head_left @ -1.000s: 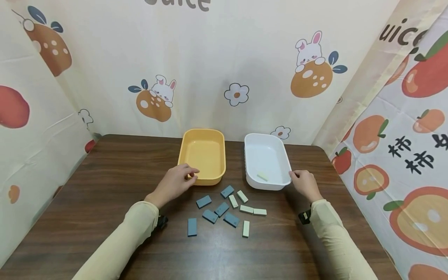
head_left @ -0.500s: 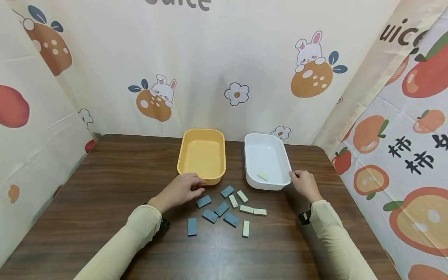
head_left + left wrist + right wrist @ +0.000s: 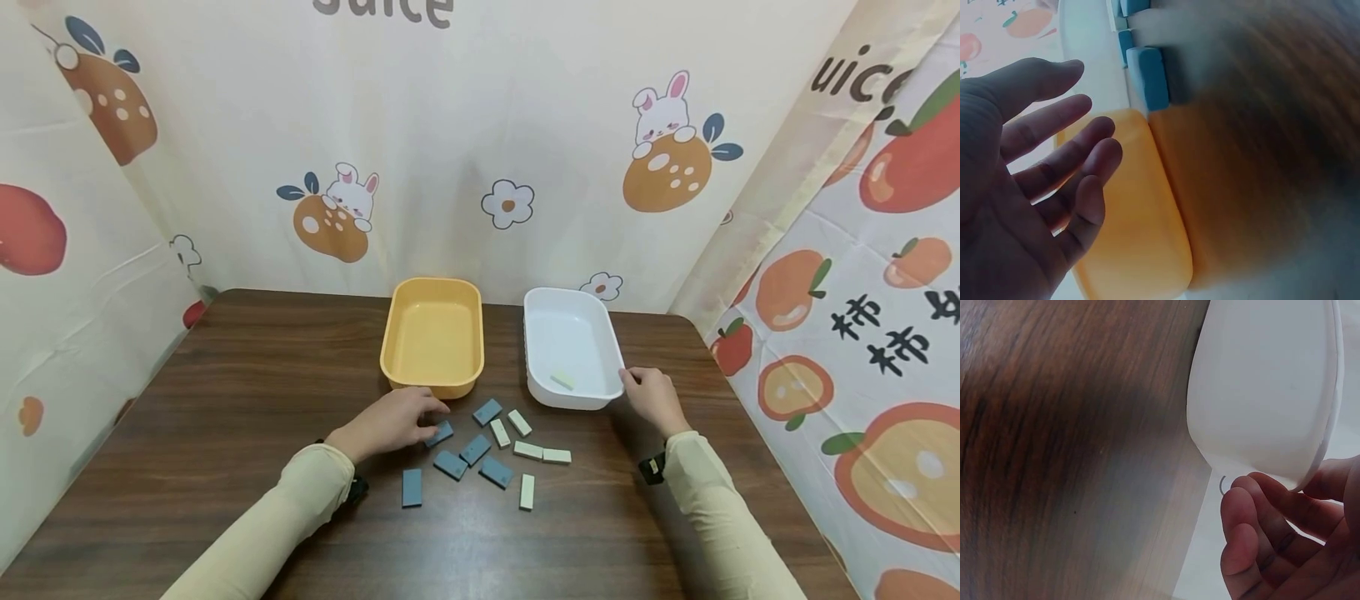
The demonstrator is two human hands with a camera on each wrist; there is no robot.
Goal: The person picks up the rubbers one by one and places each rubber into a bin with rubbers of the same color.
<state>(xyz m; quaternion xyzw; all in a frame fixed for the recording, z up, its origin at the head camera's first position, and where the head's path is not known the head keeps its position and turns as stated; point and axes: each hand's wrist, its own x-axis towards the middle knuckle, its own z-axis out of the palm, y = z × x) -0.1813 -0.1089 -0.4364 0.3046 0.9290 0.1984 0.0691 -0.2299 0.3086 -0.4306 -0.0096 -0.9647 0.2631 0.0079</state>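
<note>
My left hand (image 3: 392, 422) is just in front of the yellow bin (image 3: 386, 350), above the table. Its fingertips partly cover one blue block (image 3: 442, 433); the head view does not tell whether they touch it. In the left wrist view the fingers are loosely bent, apart, and hold nothing. At the front right corner of the white bin (image 3: 573, 321), my right hand (image 3: 654, 397) pinches the rim, thumb on one side and fingers on the other, as the right wrist view shows. One pale green block (image 3: 562, 380) lies inside the white bin.
Several blue blocks (image 3: 496, 472) and several pale green blocks (image 3: 527, 492) lie scattered on the brown table (image 3: 285, 358) in front of the bins. Behind the table hangs a printed curtain (image 3: 450, 100).
My left hand has come from the yellow bin's front rim down toward me and slightly right, to the nearest blue block. My right hand stays at the white bin's rim.
</note>
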